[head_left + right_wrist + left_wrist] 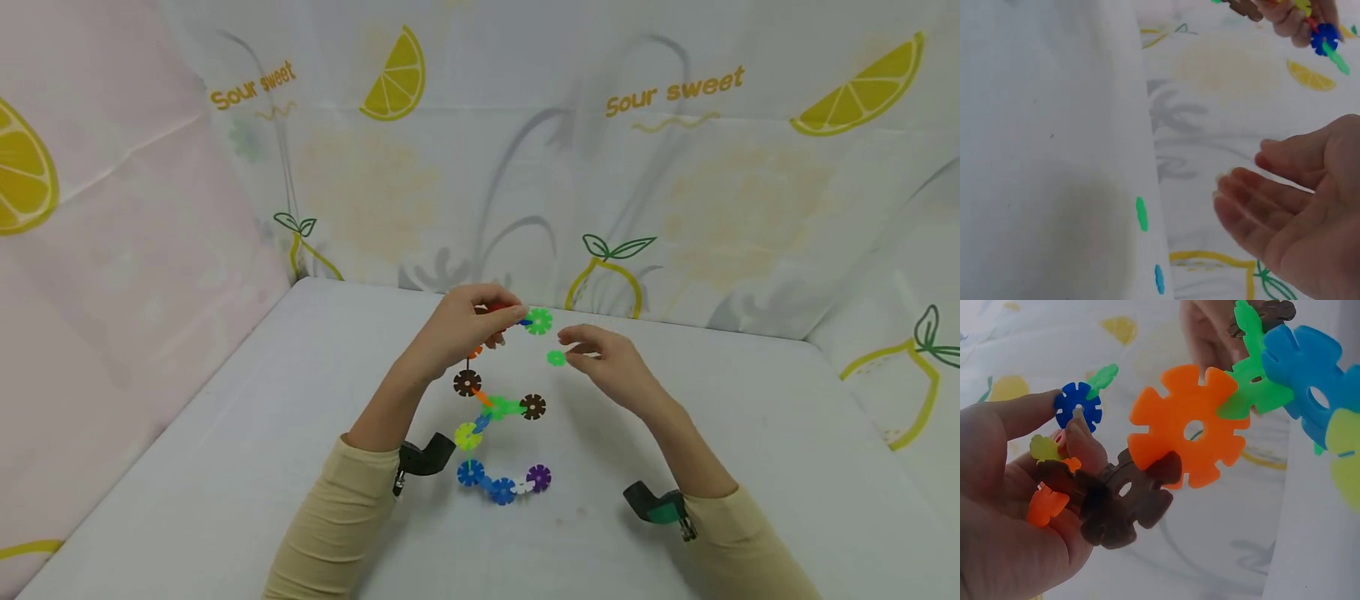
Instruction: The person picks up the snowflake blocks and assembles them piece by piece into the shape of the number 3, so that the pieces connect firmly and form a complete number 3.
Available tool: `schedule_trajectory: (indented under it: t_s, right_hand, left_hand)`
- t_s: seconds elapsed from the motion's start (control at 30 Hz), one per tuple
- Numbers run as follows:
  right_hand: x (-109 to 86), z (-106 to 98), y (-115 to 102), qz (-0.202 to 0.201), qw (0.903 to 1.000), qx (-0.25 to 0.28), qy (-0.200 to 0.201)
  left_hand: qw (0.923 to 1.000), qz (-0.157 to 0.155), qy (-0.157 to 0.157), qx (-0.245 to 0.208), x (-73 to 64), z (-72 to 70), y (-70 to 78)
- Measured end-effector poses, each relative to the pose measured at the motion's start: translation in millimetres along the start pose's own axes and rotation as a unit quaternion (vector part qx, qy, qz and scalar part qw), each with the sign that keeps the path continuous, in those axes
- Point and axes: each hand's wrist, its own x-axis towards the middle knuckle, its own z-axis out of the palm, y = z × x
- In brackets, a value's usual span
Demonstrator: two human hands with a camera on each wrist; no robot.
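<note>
My left hand (461, 329) holds up a branching chain of notched plastic snowflake discs. In the left wrist view its thumb and index finger pinch a dark blue disc (1079, 407), which has a green disc (1103, 380) slotted into its edge. Yellow and orange discs lie along the palm, partly hidden by fingers. Farther along the chain come a brown disc (1127, 503), an orange disc (1159, 440) and a light blue disc (1300, 369). My right hand (1297, 212) is empty, fingers loosely bent, beside the held end. A loose green disc (556, 358) appears near its fingertips.
The right wrist view shows the loose green disc (1142, 214) and a loose blue disc (1159, 279) on the white table (1041, 125), near its far edge. The chain's lower end has a purple disc (538, 477). A lemon-print cloth (480, 167) rises behind.
</note>
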Motion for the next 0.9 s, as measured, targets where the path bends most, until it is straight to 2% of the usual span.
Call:
schedule_trajectory:
  t_s: [0.1, 0.2, 0.4, 0.57, 0.73, 0.9]
  right_hand:
    - [4.1, 8, 12, 0.019, 0.9978, -0.041, -0.049]
    - [7.9, 15, 24, 0.026, 0.9950, -0.061, -0.074]
    - [11.1, 23, 41, -0.011, 0.9890, -0.109, -0.100]
    - [9.9, 23, 43, -0.029, 0.9870, -0.121, -0.101]
    - [8.8, 21, 38, 0.004, 0.9879, -0.124, -0.093]
    - [9.7, 23, 36, 0.013, 0.9805, -0.171, -0.096]
  left_hand:
    - [0.9999, 0.001, -0.007, 0.015, -0.6, -2.6, 0.6]
    - [0.9996, -0.009, -0.011, 0.024, -1.5, -4.9, 2.4]
    - [0.9993, -0.025, -0.014, 0.023, -3.6, -7.8, 4.7]
    - [0.9995, -0.020, -0.017, 0.021, -3.4, -8.7, 4.9]
    - [0.9992, -0.019, -0.018, 0.029, -4.2, -10.2, 4.8]
    - [0.9993, -0.015, -0.019, 0.028, -4.7, -11.5, 4.8]
